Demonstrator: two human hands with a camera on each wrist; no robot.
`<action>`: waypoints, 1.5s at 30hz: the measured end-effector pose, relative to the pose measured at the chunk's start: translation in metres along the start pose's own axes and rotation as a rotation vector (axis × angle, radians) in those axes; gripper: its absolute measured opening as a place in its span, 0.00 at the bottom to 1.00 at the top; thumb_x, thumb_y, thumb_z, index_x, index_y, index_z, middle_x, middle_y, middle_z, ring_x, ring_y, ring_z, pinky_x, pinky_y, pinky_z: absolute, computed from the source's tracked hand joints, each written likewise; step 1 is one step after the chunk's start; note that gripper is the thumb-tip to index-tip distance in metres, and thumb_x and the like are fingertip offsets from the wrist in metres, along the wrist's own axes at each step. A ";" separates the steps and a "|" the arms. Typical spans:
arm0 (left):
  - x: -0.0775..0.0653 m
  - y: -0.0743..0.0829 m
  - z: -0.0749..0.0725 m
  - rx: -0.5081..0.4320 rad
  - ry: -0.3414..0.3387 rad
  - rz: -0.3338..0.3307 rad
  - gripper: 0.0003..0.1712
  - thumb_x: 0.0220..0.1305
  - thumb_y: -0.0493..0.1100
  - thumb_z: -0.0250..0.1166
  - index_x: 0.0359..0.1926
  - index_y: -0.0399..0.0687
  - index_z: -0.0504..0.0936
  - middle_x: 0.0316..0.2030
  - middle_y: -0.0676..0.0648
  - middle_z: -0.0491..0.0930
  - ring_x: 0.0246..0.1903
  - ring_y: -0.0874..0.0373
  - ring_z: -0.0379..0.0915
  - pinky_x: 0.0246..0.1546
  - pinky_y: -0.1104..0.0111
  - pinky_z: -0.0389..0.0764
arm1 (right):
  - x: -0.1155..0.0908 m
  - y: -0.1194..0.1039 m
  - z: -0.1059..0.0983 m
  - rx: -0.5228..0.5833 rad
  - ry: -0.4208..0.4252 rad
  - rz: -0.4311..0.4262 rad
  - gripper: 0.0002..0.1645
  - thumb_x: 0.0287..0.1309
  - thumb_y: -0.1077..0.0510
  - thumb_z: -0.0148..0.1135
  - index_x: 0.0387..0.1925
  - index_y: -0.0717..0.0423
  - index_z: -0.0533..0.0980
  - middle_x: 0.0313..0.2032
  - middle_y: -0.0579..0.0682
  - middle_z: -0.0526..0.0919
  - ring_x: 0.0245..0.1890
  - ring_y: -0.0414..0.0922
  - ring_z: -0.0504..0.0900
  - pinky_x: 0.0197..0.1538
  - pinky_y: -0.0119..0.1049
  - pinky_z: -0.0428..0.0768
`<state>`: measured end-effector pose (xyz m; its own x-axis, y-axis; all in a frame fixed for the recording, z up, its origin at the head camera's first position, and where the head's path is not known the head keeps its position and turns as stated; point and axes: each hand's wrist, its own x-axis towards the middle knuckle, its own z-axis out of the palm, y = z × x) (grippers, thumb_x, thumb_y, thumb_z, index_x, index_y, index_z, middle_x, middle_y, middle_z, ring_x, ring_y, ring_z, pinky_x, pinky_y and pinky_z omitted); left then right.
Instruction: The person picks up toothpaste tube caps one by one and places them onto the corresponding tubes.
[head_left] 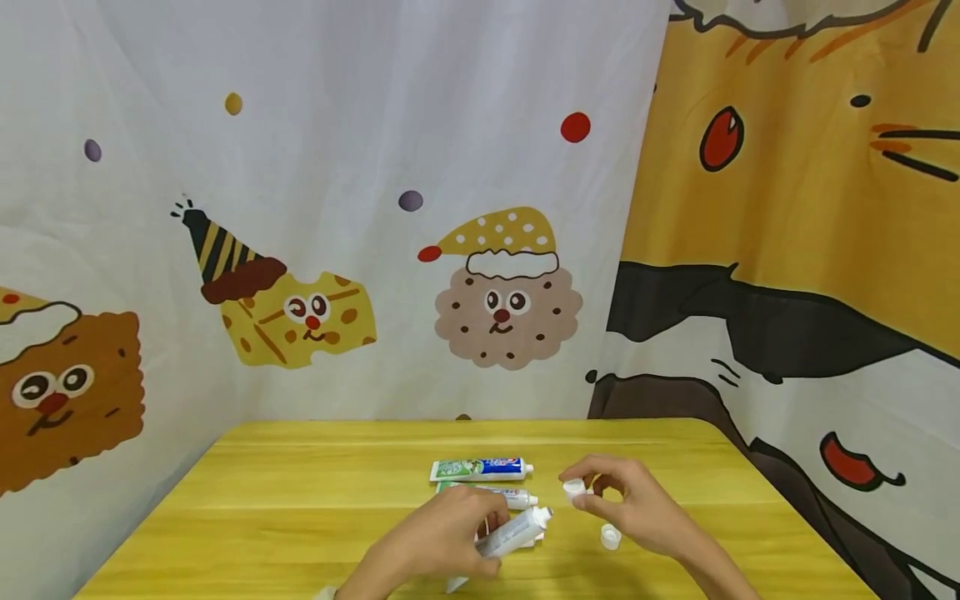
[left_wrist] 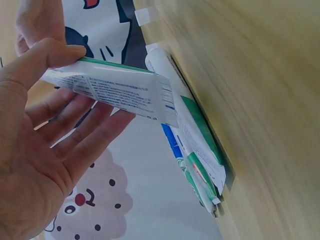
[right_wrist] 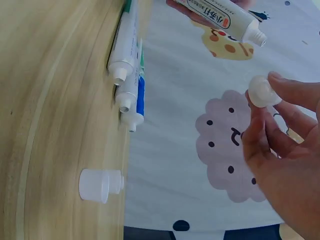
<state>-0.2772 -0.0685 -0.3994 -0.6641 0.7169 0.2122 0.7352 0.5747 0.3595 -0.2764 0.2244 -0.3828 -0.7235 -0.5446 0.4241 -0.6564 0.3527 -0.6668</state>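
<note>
My left hand (head_left: 438, 533) holds a white toothpaste tube (head_left: 513, 535) between thumb and fingers, lifted over the table. Its bare threaded nozzle (right_wrist: 256, 37) points toward my right hand. A green edge and fine print show on it in the left wrist view. My right hand (head_left: 641, 510) pinches a white cap (head_left: 574, 488) by thumb and fingertips, a short gap from that nozzle. On the table under the left hand lie a blue-and-green tube (head_left: 480, 469), a second tube (head_left: 517, 498), and a third (right_wrist: 125, 47), mostly hidden in the head view. Their nozzles are uncapped.
Loose white caps stand on the wooden table (head_left: 300, 500) below my right hand, the nearest cap (right_wrist: 94, 185) partly covering another behind it. A curtain (head_left: 405, 333) with cartoon prints hangs beyond the table's back edge and along its sides.
</note>
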 end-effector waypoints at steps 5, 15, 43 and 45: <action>-0.001 0.003 0.000 0.011 0.031 0.011 0.14 0.48 0.46 0.77 0.37 0.60 0.82 0.29 0.68 0.78 0.28 0.76 0.72 0.30 0.82 0.72 | -0.001 0.000 0.001 0.124 -0.040 -0.029 0.14 0.69 0.64 0.62 0.54 0.55 0.82 0.51 0.55 0.86 0.49 0.37 0.85 0.52 0.33 0.84; 0.001 0.005 -0.002 0.032 0.019 -0.002 0.14 0.51 0.47 0.76 0.40 0.60 0.84 0.29 0.68 0.77 0.26 0.75 0.69 0.29 0.80 0.72 | 0.003 -0.007 0.009 0.171 -0.059 -0.050 0.13 0.64 0.62 0.69 0.50 0.57 0.82 0.47 0.61 0.85 0.47 0.39 0.87 0.51 0.37 0.87; -0.001 0.011 -0.003 0.175 0.046 -0.011 0.14 0.51 0.49 0.77 0.40 0.61 0.84 0.27 0.69 0.77 0.20 0.73 0.62 0.22 0.78 0.65 | 0.004 -0.019 0.014 -0.107 -0.025 -0.070 0.11 0.61 0.51 0.73 0.44 0.44 0.82 0.37 0.41 0.88 0.33 0.31 0.83 0.37 0.32 0.85; -0.002 0.011 -0.002 0.174 0.042 -0.015 0.14 0.52 0.49 0.77 0.40 0.61 0.84 0.27 0.68 0.76 0.20 0.73 0.62 0.22 0.78 0.65 | 0.004 -0.019 0.015 -0.108 -0.024 -0.052 0.09 0.63 0.51 0.71 0.43 0.44 0.81 0.33 0.39 0.87 0.30 0.30 0.82 0.35 0.32 0.84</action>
<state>-0.2678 -0.0645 -0.3941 -0.6774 0.6927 0.2475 0.7353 0.6472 0.2011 -0.2636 0.2043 -0.3781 -0.6831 -0.5822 0.4408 -0.7133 0.4025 -0.5737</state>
